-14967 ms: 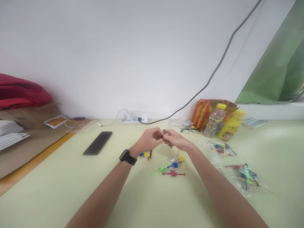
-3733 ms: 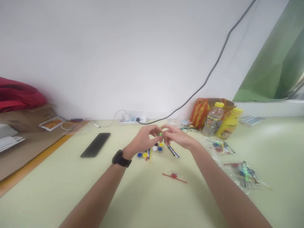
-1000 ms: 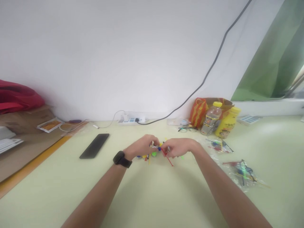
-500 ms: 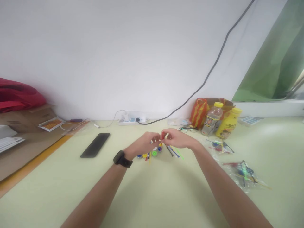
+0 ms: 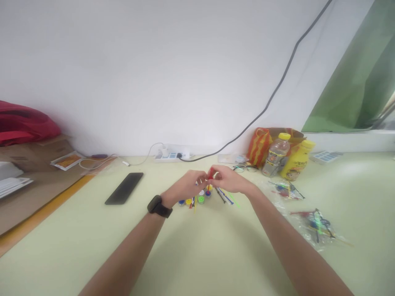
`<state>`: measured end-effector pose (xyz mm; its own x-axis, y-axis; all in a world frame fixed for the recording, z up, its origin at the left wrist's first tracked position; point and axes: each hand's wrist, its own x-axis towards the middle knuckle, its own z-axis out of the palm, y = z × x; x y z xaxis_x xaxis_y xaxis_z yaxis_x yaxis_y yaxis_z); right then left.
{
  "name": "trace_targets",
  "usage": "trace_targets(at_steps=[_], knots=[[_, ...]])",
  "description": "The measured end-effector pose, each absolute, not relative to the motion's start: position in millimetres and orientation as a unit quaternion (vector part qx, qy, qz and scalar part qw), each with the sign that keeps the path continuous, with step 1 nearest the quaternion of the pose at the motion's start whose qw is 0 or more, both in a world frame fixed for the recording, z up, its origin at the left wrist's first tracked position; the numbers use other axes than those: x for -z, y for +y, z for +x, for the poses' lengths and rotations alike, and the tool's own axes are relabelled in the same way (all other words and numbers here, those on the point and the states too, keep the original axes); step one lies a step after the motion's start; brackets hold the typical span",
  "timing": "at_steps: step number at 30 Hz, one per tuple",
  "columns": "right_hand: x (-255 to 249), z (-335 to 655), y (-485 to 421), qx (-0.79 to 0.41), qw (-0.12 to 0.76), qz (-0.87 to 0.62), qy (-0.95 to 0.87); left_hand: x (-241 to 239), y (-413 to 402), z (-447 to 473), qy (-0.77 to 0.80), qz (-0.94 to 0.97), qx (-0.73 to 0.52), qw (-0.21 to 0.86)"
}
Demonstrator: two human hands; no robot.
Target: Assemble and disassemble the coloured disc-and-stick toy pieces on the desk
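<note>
My left hand (image 5: 191, 181) and my right hand (image 5: 228, 179) meet fingertip to fingertip, both closed in a pinch on a small red plastic piece (image 5: 211, 172). Under the fingers a thin red stick (image 5: 208, 188) stands upright on a round blue base (image 5: 207, 193). Close by are a green round piece (image 5: 201, 199), a yellow one (image 5: 188, 202) and a blue one (image 5: 181, 202), partly below my left hand. Beneath my right hand lie several thin sticks (image 5: 226, 196) in black, blue, white and green. My fingertips hide part of the red piece.
A black phone (image 5: 124, 188) lies to the left. Clear bags of coloured parts (image 5: 319, 224) are at the right, with two yellow-capped bottles (image 5: 275, 156), eyeglasses (image 5: 245, 168) and a striped bag (image 5: 258, 146) behind. A power strip (image 5: 172, 156) lies by the wall.
More of the red piece shows above my fingertips, and the red stick on the blue base looks more upright. My hands have barely shifted.
</note>
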<state>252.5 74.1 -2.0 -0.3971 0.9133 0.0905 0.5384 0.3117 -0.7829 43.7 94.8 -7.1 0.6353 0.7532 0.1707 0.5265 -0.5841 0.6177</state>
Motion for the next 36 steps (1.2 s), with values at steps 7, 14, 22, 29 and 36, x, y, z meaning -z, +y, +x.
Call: trace_targets(at_steps=[7, 14, 22, 29, 36], knots=[[4.7, 252.2, 76.7, -0.333, 0.308, -0.458, -0.765, 4.9, 94.3, 42.8, 0.368, 0.858, -0.222, 0.280], [13.1, 252.5, 82.3, -0.363, 0.356, -0.443, -0.738, 3.9, 93.9, 41.8, 0.358, 0.861, -0.231, 0.278], [18.1, 249.4, 84.6, -0.422, 0.366, -0.448, -0.698, 2.5, 93.7, 40.9, 0.349, 0.859, -0.248, 0.279], [16.1, 244.5, 81.0, -0.510, 0.397, -0.420, -0.637, 3.4, 94.5, 39.3, 0.348, 0.851, -0.285, 0.271], [15.0, 235.0, 75.5, -0.528, 0.429, -0.424, -0.598, 7.0, 93.6, 40.5, 0.354, 0.825, -0.340, 0.280]])
